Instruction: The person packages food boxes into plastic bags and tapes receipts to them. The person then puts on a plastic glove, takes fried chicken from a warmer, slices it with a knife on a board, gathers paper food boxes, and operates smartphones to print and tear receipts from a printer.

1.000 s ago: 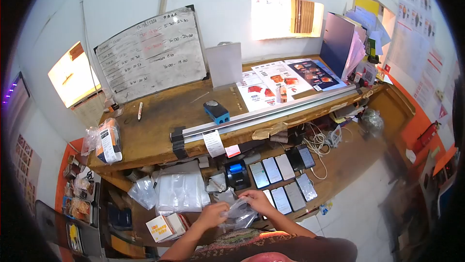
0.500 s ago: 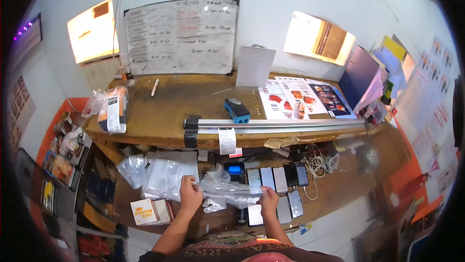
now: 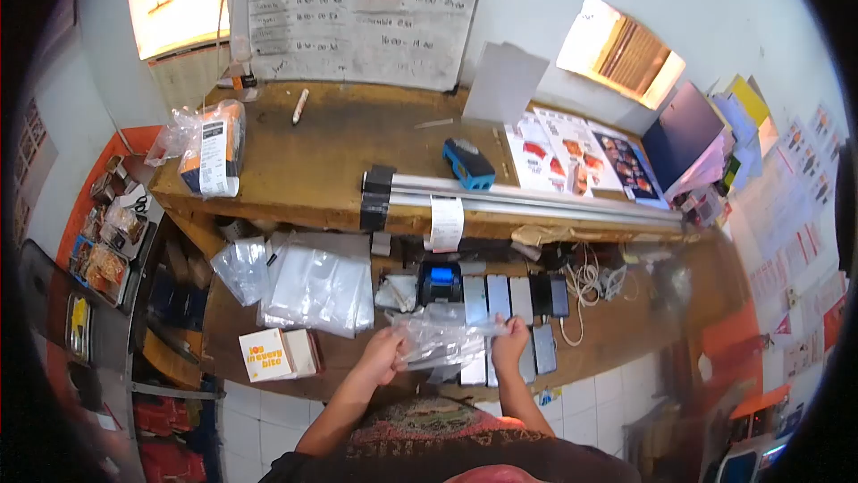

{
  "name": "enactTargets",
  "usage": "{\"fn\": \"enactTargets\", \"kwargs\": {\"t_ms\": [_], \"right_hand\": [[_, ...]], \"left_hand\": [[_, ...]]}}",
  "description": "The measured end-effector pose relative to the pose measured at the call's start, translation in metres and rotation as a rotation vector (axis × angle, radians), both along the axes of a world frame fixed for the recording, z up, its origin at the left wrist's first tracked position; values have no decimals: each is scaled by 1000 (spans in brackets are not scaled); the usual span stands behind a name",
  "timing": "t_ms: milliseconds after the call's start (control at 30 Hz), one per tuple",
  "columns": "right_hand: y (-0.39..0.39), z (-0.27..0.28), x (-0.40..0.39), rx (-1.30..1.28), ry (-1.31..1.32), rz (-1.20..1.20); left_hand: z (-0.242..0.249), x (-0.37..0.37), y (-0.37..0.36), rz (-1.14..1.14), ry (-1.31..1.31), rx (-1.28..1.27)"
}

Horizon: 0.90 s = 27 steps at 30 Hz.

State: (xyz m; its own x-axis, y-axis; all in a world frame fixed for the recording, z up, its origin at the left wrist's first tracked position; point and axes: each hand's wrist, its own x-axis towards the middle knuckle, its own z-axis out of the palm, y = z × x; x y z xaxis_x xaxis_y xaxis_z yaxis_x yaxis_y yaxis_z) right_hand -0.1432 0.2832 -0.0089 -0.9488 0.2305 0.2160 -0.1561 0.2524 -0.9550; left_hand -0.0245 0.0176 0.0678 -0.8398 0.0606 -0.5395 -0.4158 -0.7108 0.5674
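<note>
A clear plastic bag point(image 3: 447, 336) is stretched crosswise between my two hands, in front of my body. My left hand point(image 3: 385, 353) is closed on its left end, my right hand point(image 3: 512, 340) on its right end. Behind and partly under the bag lie several phones point(image 3: 498, 296) in rows. A small black printer with a blue part point(image 3: 441, 281) stands just beyond the bag. To the left of my left hand rests a stack of clear plastic bags point(image 3: 313, 285). Nearer to me is a small white box with orange lettering point(image 3: 265, 355).
On the raised wooden shelf point(image 3: 331, 161) sit a wrapped package with a receipt point(image 3: 214, 151), a marker point(image 3: 300, 107), a blue-and-black device point(image 3: 467, 164) and printed menus point(image 3: 563, 154). A metal rail point(image 3: 527, 200) runs along its edge. White cables point(image 3: 585, 291) lie right of the phones.
The bag and my left hand have shifted right, bringing my hands closer together. The camera view has tilted downward, so the shelf and whiteboard appear higher.
</note>
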Motion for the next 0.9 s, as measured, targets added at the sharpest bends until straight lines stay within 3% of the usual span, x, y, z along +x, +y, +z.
{"fn": "enactTargets", "kwargs": {"t_ms": [67, 133, 167, 200, 233, 300, 367, 500, 567, 700, 767, 800, 833, 867, 900], "right_hand": [[-11, 35, 6, 123, 115, -40], [-3, 19, -7, 250, 150, -27], [-13, 39, -5, 62, -11, -4], [-17, 52, -8, -381, -301, -28], [-14, 56, -14, -535, -431, -63], [-31, 112, -10, -765, -643, 58], [-14, 68, -29, -1041, -732, 273], [-52, 134, -11, -1082, -848, 250], [-51, 145, -8, -1123, -865, 397], [-35, 134, -13, -1270, -664, 433], [-45, 174, -8, -1402, -373, 461], [-42, 177, -7, -1405, -368, 482], [-45, 174, -1, -1407, -365, 482], [-51, 167, 8, -984, -296, 492], [-55, 157, 15, -562, -224, 485]], "left_hand": [[16, -1, 0, 38, 10, -137], [-5, -9, -6, 150, 89, -249], [-28, -15, -24, 39, 231, -498], [-14, -13, -33, 141, 315, -551], [25, -7, -36, 146, 346, -461], [46, -3, -27, 308, 642, -1479], [55, 0, -11, -158, 939, -1731], [-5, -27, 25, -157, 943, -1644], [-7, -44, 26, 205, 868, -1616], [-6, -57, 7, 25, 954, -1606], [2, -56, 12, 45, 760, -1077], [4, -56, 12, 43, 764, -1081], [4, -55, 13, 93, 612, -584], [5, -53, 13, 135, 439, -92], [6, -51, 12, 132, 439, -94]]}}
